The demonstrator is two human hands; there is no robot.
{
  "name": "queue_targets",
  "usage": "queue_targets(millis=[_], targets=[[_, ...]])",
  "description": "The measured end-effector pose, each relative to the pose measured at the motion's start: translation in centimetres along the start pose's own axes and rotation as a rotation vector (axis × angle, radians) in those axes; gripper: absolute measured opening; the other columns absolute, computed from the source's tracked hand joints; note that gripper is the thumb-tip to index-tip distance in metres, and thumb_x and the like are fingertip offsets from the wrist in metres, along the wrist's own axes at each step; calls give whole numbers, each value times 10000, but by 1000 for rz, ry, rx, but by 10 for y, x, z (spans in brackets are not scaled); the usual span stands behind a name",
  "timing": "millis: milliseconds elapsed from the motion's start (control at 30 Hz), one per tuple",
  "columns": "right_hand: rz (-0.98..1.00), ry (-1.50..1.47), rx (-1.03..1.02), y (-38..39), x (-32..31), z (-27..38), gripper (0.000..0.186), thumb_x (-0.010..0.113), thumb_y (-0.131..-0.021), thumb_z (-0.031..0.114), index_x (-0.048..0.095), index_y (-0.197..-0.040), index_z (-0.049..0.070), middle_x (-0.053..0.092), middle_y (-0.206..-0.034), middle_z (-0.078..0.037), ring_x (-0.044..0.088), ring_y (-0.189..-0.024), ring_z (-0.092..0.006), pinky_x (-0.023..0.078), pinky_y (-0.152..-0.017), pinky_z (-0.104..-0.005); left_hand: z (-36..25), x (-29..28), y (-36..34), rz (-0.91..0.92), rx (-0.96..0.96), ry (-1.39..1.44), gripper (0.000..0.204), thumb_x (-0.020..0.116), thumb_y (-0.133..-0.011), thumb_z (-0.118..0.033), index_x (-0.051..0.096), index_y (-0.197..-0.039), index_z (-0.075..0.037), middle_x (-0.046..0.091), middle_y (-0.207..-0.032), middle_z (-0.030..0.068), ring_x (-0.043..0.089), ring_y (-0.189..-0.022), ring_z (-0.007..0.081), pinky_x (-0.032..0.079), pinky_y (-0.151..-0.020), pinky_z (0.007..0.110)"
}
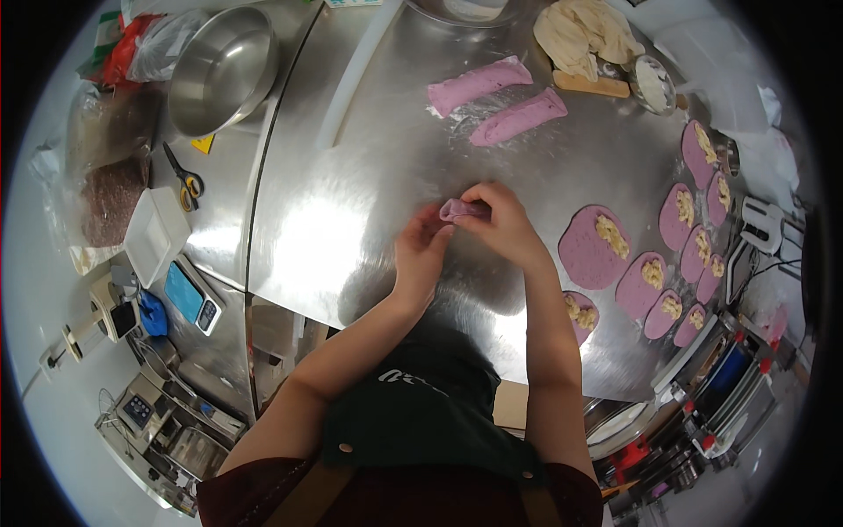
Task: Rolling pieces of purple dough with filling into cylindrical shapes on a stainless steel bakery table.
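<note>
A small rolled piece of purple dough (pixel 458 210) is held above the steel table, in front of my body. My right hand (pixel 507 227) grips it from the right, thumb below and fingers over the top. From the left, my left hand (pixel 420 253) closes its thumb and fingers at the dough's lower left end. Part of the roll is hidden behind the right fingers. Nearest on the right lies a flat purple dough round (pixel 590 255) with a strip of pale yellow filling (pixel 613 237). Several more filled rounds (pixel 639 285) spread toward the table's right edge.
Two thick purple dough logs (pixel 518 116) lie on floured steel (pixel 395 167) farther back. Beyond them are a cream cloth (pixel 584 35) and a bowl of white powder (pixel 652 83). At left stand a large steel bowl (pixel 224 70), scissors (pixel 186 180), a white tray (pixel 156 235) and a scale (pixel 191 294).
</note>
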State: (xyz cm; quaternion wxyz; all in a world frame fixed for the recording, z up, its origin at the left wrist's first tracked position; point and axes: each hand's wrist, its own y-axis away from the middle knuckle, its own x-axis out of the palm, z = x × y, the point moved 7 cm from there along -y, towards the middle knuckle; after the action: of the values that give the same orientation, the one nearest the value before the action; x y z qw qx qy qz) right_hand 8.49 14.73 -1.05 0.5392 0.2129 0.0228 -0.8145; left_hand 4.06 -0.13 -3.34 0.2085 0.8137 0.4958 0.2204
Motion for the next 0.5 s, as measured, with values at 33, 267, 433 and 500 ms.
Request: queue_targets(millis=[33,267,433,500], targets=[[9,2,-6,0,-1,-1,221,741,-695,105,629,-873,37,614,-858,-88,597,-763,-267,481,-699,-353,0,6,-3,53,12,42,352,559,-887,14,514,-1234,55,620,-1101,99,587,-1009,138,460,-887,253],[233,-335,108,-9,-1,2,299,657,-822,24,614,-1116,-8,598,-971,-42,582,-926,-126,473,-826,-267,9,15,-6,29,62,127,266,600,-888,-9,605,-1147,50,665,-1021,82,617,-940,112,474,-861,241],[330,-339,143,-17,2,2,265,644,-827,19,623,-1088,-19,601,-966,-41,587,-921,-123,472,-829,-261,3,23,-3,-21,111,173,239,611,-898,-33,616,-1123,48,665,-1024,85,618,-934,110,480,-856,242],[343,-332,156,-19,4,1,234,642,-817,10,626,-1047,-31,605,-944,-44,591,-904,-125,472,-828,-260,2,20,-3,-60,135,210,227,614,-900,-40,622,-1110,47,665,-1022,85,618,-930,109,482,-855,243]])
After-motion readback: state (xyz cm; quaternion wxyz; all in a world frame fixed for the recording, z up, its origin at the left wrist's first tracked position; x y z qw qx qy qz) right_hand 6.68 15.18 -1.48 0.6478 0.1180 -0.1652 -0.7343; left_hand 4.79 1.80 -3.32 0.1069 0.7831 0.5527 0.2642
